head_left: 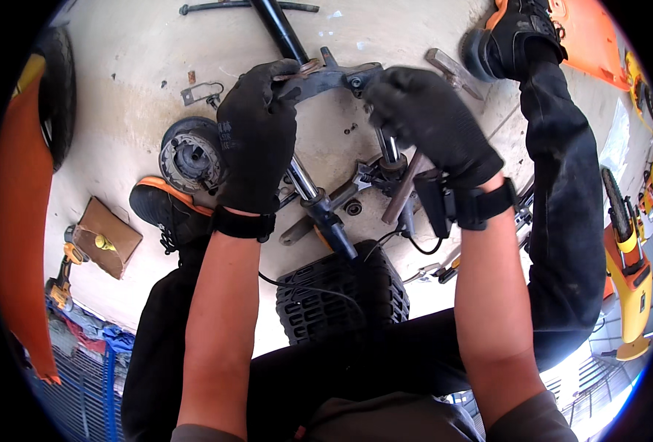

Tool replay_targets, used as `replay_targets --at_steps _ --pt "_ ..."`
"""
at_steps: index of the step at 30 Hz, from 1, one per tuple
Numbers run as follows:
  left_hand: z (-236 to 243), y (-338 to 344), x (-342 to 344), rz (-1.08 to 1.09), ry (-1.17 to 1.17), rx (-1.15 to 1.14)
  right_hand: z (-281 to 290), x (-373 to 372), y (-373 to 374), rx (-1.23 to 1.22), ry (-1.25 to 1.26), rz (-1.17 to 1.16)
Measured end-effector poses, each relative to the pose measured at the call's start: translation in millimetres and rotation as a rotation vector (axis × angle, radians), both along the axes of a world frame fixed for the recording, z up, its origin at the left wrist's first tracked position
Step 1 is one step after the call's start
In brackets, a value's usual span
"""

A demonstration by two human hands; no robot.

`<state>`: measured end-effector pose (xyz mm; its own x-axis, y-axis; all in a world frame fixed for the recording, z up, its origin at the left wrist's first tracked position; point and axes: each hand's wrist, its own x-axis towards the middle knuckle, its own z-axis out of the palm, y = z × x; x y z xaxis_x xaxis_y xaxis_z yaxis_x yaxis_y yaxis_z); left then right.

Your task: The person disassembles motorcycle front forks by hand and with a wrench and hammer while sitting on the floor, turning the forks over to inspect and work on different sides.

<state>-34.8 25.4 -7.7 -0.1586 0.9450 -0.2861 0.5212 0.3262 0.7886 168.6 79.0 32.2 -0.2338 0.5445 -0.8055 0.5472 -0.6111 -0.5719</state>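
Note:
A two-legged fork with a dark clamp (323,83) lies on the floor before me, its black steering tube (279,29) pointing away. My left hand (256,136), in a black glove, is closed around the clamp's left end. A small brown curved piece (306,70) shows at its fingertips; I cannot tell what it is. My right hand (429,121), gloved too, is curled at the clamp's right end and slightly blurred. Its fingertips are hidden, so what they grip cannot be seen. Below the hands run the shiny left fork leg (304,180) and right fork leg (389,147).
A hammer (455,74) lies right of my right hand. Left of my left hand sits a round brake hub (192,156). Between my legs is a black chunky-treaded tyre (304,298). Cardboard (117,236) and a yellow power drill (63,276) lie left; a long bolt (249,6) lies beyond.

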Motion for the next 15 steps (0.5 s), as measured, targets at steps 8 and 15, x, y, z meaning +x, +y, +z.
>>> replay_targets --at_steps 8,15 --pt "-1.2 6.6 3.2 -0.147 0.211 0.102 -29.9 46.1 -0.4 0.122 -0.204 -0.248" --pt "6.0 17.7 -1.3 -0.363 0.369 0.099 -49.0 55.0 -12.7 0.341 -0.502 -0.357"
